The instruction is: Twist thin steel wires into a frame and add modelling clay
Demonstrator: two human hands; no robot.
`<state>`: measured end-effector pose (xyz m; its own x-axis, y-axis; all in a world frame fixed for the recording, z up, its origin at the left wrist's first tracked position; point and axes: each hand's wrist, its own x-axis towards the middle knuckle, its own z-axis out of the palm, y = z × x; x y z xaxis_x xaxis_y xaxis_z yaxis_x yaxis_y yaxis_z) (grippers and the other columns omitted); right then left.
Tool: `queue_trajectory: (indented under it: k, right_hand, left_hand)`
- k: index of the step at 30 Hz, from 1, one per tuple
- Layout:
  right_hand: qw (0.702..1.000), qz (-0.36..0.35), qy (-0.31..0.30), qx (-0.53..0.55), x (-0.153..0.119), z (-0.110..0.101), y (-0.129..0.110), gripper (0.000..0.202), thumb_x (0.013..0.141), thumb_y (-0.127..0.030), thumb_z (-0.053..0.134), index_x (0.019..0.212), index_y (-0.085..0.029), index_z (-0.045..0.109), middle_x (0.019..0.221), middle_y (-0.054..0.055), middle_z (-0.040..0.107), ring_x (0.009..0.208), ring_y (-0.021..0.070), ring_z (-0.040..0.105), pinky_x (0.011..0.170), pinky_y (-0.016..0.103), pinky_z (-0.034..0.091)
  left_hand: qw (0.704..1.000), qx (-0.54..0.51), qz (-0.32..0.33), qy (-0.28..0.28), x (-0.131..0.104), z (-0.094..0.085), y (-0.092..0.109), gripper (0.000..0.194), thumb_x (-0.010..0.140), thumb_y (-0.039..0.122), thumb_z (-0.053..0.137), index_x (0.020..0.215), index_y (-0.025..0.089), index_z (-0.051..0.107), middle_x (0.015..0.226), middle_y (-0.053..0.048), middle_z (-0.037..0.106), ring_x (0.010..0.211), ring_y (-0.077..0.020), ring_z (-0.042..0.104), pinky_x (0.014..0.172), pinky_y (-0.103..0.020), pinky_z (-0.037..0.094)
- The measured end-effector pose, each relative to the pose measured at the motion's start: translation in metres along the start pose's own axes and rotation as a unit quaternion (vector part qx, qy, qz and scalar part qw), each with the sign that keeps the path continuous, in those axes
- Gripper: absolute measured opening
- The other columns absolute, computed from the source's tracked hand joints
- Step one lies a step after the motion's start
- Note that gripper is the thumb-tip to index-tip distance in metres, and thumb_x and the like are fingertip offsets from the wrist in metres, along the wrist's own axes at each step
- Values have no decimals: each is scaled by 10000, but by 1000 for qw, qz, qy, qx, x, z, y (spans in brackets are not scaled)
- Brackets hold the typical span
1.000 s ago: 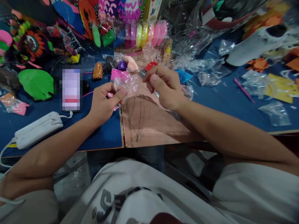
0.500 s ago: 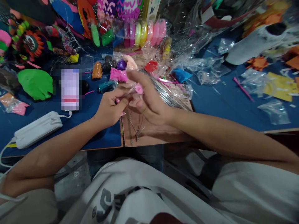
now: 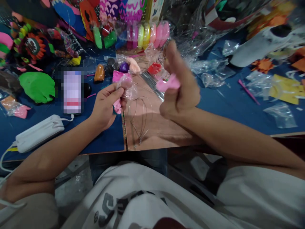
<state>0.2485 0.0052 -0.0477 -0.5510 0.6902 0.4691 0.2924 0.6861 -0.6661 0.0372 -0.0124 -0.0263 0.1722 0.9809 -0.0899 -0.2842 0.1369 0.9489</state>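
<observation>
My left hand point(image 3: 102, 106) pinches a crumpled clear plastic wrapper point(image 3: 131, 91) between thumb and fingers. A lump of pink clay point(image 3: 117, 107) shows under those fingers, apparently held in the same hand. To the right, my right hand point(image 3: 184, 90), smeared by motion, is closed on a pink clay piece point(image 3: 168, 83) that sticks out between thumb and fingers. Between the hands, on the brown board point(image 3: 164, 127), lies a thin bent-wire frame point(image 3: 140, 128). A bundle of straight metal wires point(image 3: 153, 85) lies behind, partly covered by my right hand.
Wrapped clay lumps, including orange point(image 3: 99, 73), purple point(image 3: 124, 66) and red point(image 3: 154, 68), sit behind the hands. At left are a phone point(image 3: 72, 90), a white power bank point(image 3: 39, 133) and flat green clay point(image 3: 37, 86). Plastic scraps point(image 3: 214, 71) and a white bottle-like object point(image 3: 259, 46) stand right.
My hands were together at the middle; now they are apart. The right hand has swung right and up with a pink clay piece, while the left keeps the wrapper. The wire frame is now uncovered.
</observation>
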Motion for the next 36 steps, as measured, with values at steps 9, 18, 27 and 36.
queue_trajectory:
  k: [9,18,27,36]
  right_hand:
    - [985,-94,3,-143,-10,13,13,503,1154,-545,437,1653,-576,486,1738,-68,580,1697,316,466,1429,701,297]
    - [961,-132,194,-148,-9,-16,22,481,1121,-482,496,1587,-472,616,1228,106,751,1110,381,726,1001,638,587]
    - [958,12,120,-262,-3,-34,48,281,1056,-529,607,1150,-323,774,1044,124,732,1146,427,657,1146,759,407]
    - [963,-28,203,-177,1,-30,33,455,1029,-402,547,1480,-342,538,1274,141,636,1149,389,637,1043,640,536]
  left_hand:
    - [998,6,-23,-54,-9,4,-12,490,803,532,987,695,209,635,563,45,526,501,-81,475,496,-259,375]
    - [996,-56,-67,-22,0,-4,-4,283,833,409,901,932,202,733,826,-43,768,730,-180,749,464,-237,385]
    - [985,-87,-131,-68,-5,-7,-2,359,797,407,840,1092,209,786,952,-93,821,680,-181,709,516,-285,483]
    - [990,-120,-59,-43,-1,-10,-9,321,848,460,737,1059,219,764,1169,-134,822,1181,-315,791,921,-449,680]
